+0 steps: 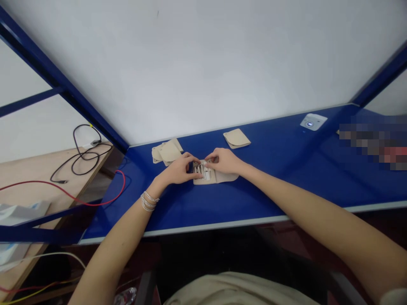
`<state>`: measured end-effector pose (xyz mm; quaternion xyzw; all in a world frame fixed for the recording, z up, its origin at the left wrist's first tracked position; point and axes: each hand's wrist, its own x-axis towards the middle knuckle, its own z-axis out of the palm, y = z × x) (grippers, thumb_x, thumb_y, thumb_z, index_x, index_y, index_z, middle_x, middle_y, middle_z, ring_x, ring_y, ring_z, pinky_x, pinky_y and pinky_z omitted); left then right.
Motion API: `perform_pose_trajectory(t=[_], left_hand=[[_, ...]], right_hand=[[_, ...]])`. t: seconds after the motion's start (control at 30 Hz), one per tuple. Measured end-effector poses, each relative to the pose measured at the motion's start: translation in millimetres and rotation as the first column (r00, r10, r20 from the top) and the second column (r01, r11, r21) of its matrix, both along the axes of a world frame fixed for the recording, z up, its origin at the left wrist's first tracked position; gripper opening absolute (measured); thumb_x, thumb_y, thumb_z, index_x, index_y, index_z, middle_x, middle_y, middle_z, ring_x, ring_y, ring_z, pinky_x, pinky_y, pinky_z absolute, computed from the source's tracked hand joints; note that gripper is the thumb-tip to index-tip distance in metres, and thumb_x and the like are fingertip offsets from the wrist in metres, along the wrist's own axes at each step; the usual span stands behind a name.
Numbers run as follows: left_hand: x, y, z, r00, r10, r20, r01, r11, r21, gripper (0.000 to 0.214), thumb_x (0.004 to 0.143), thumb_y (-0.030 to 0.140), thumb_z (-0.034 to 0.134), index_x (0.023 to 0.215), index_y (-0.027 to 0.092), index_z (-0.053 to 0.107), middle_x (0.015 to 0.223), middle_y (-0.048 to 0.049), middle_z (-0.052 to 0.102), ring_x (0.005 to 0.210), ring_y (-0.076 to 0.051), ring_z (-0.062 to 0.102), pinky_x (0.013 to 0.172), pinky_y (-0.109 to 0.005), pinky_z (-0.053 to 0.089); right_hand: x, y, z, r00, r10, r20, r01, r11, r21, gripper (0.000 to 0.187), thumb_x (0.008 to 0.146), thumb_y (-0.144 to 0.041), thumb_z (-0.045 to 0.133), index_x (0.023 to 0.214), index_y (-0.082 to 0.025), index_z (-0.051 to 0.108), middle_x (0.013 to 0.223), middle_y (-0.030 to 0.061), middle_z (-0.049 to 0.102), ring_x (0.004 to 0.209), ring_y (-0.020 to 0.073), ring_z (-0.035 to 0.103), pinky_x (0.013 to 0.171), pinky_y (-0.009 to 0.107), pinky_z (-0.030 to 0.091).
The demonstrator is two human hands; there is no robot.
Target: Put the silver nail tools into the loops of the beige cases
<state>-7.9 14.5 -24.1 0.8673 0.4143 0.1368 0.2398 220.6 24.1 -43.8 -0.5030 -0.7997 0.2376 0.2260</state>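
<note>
On a glossy blue worktop (273, 178), both hands meet over an open beige fabric pouch (222, 178) that lies flat, a little left of the worktop's middle and nearer its front edge than its back edge. Several small metal tools (199, 172) sit side by side in the pouch's left part, but they are too small to identify.

The left hand (178, 170) comes in from the lower left and curves over the pouch's left end, with its fingers (190, 161) drawn narrowly together at the tools. The right hand (223, 161) reaches in from the right, its fingertips (208, 159) bunched narrowly at the pouch's top edge. Both hands touch the pouch or the tools, but whether either one has a firm grip cannot be told from this view. Silver bracelets (148, 202) circle the left wrist.

Just beyond the left hand, near the back edge, lies a loose pile of beige pouches (168, 151). A single folded beige pouch (236, 138) rests further right, and a white device with a lit blue button (310, 122) sits by the back right corner. Past the worktop's left end, a black cable (83, 159) and a red wire (95, 199) lie on a wooden table (28, 178).
</note>
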Motion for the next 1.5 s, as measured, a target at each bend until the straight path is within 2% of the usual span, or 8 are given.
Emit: perform_pose_trajectory(t=[0.2, 0.57, 0.83, 1.13, 1.5], left_hand=[[0.1, 0.6, -1.6, 1.0, -0.007, 0.007, 0.007, 1.0, 0.0, 0.06, 0.076, 0.061, 0.071, 0.117, 0.019, 0.065, 0.118, -0.0096, 0.053, 0.071, -0.014, 0.055, 0.077, -0.038, 0.052], [-0.5, 0.5, -2.6, 1.0, -0.028, -0.006, 0.028, 0.999, 0.037, 0.061, 0.078, 0.061, 0.069, 0.12, 0.018, 0.062, 0.117, -0.0101, 0.054, 0.073, -0.015, 0.055, 0.078, -0.037, 0.053], [13.6, -11.0, -3.1, 0.993, 0.055, -0.107, -0.038, 0.987, 0.155, 0.078, 0.079, 0.064, 0.065, 0.136, 0.014, 0.05, 0.122, -0.0146, 0.052, 0.099, -0.027, 0.061, 0.095, -0.046, 0.05], [16.1, -12.6, -4.5, 0.988, 0.072, -0.135, -0.052, 0.988, 0.146, 0.076, 0.079, 0.06, 0.066, 0.138, 0.015, 0.049, 0.125, -0.0139, 0.05, 0.101, -0.028, 0.062, 0.097, -0.046, 0.05], [16.6, -15.4, -3.3, 0.988, 0.069, -0.14, -0.045, 0.985, 0.167, 0.075, 0.081, 0.061, 0.063, 0.139, 0.015, 0.048, 0.125, -0.0144, 0.05, 0.099, -0.028, 0.063, 0.095, -0.045, 0.051]], right_hand=[[0.8, 0.5, -0.4, 1.0, 0.005, 0.015, -0.006, 1.0, 0.028, 0.029, 0.078, -0.037, 0.07, 0.1, -0.02, 0.081, 0.091, 0.0061, 0.074, 0.08, 0.017, 0.064, 0.072, 0.026, 0.046], [-3.5, -1.4, 0.8, 0.998, -0.056, 0.024, 0.056, 0.998, -0.007, 0.026, 0.079, -0.034, 0.07, 0.1, -0.021, 0.079, 0.092, 0.0048, 0.072, 0.081, 0.0156, 0.063, 0.073, 0.025, 0.044], [-1.8, 3.0, -7.8, 0.999, -0.044, 0.007, 0.044, 0.998, 0.046, 0.025, 0.082, -0.03, 0.063, 0.099, -0.021, 0.08, 0.09, 0.0053, 0.072, 0.08, 0.0156, 0.062, 0.073, 0.025, 0.044], [-2.0, 2.3, -8.3, 0.998, -0.053, -0.028, 0.054, 0.998, 0.027, 0.021, 0.08, -0.03, 0.065, 0.093, -0.021, 0.08, 0.09, 0.0045, 0.072, 0.08, 0.0157, 0.062, 0.073, 0.025, 0.045], [-3.1, 0.7, -4.3, 0.999, -0.046, 0.011, 0.046, 0.999, 0.01, 0.023, 0.078, -0.032, 0.071, 0.096, -0.02, 0.078, 0.089, 0.0043, 0.07, 0.08, 0.0155, 0.061, 0.074, 0.026, 0.043]])
